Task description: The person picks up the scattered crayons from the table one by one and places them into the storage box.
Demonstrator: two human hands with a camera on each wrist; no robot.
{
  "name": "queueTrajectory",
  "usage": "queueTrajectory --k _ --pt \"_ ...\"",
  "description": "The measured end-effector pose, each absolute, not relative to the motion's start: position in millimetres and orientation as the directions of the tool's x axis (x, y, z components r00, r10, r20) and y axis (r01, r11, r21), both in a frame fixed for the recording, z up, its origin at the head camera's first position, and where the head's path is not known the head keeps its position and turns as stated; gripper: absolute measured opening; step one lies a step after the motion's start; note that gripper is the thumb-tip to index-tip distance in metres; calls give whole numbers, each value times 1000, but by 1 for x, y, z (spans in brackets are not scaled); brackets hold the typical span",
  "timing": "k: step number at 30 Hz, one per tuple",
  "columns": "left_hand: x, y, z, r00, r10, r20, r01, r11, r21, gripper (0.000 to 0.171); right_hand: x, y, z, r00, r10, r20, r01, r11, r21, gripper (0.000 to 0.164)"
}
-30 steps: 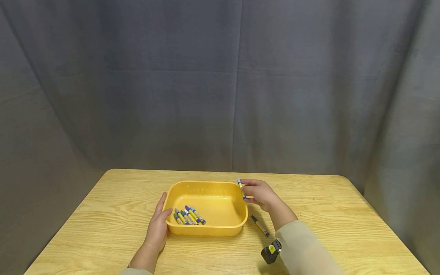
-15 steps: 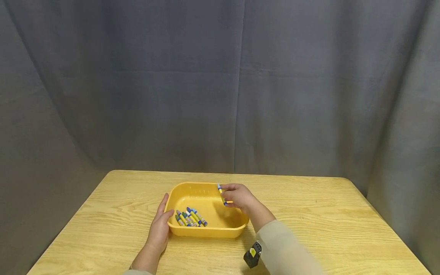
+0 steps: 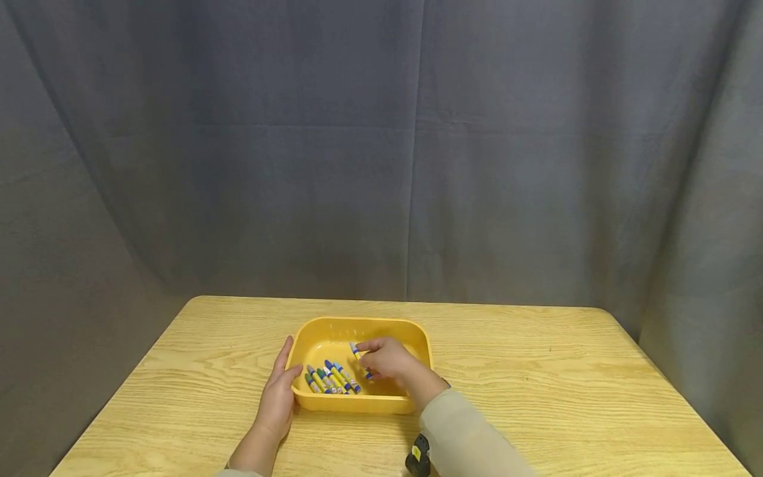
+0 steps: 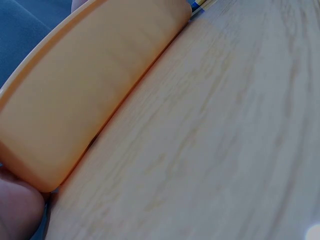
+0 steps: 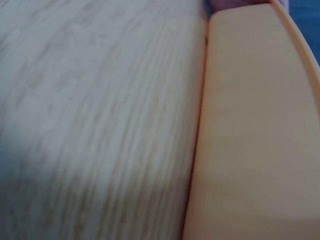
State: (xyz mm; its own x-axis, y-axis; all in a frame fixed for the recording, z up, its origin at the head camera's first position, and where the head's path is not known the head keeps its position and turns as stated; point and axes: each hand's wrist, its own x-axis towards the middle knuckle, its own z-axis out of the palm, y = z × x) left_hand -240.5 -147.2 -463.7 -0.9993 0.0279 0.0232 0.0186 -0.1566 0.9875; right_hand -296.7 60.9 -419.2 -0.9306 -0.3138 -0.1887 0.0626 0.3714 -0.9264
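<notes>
A yellow plastic tray (image 3: 361, 403) stands on the table, its outer wall also close up in both wrist views. Several crayons (image 3: 337, 377) in yellow and blue wrappers lie together in its front left part. My left hand (image 3: 275, 403) grips the tray's left side, thumb over the rim and fingers along the outside. Inside the tray, right of the pile, my right hand (image 3: 390, 360) pinches a light-tipped crayon (image 3: 355, 351). In the left wrist view, the end of another crayon (image 4: 198, 4) shows on the table past the tray; the right arm hides that spot in the head view.
The tray sits on a light wood-grain table (image 3: 566, 384) with rounded far corners. Grey curtains (image 3: 298, 165) hang behind the table and at both sides. A small black device (image 3: 418, 456) is strapped at the right wrist.
My right hand has carried the crayon leftward from the tray's right rim and down into the tray. My left hand keeps its hold. The crayon on the table is now covered by the right arm.
</notes>
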Motion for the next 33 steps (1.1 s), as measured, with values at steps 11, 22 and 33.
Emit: queueTrajectory --k 11,22,33 --pt "-240 -147 -465 -1000 29 12 7 -167 986 64 -294 47 -425 -929 -320 -187 1 501 -866 32" --pt "-239 -147 -464 -999 44 9 1 -168 986 64 -292 41 -426 -931 -333 -148 -105 633 -767 24" --pt "-240 -146 -464 -999 33 6 0 -176 984 64 -291 42 -424 -928 -344 -144 -120 642 -758 24"
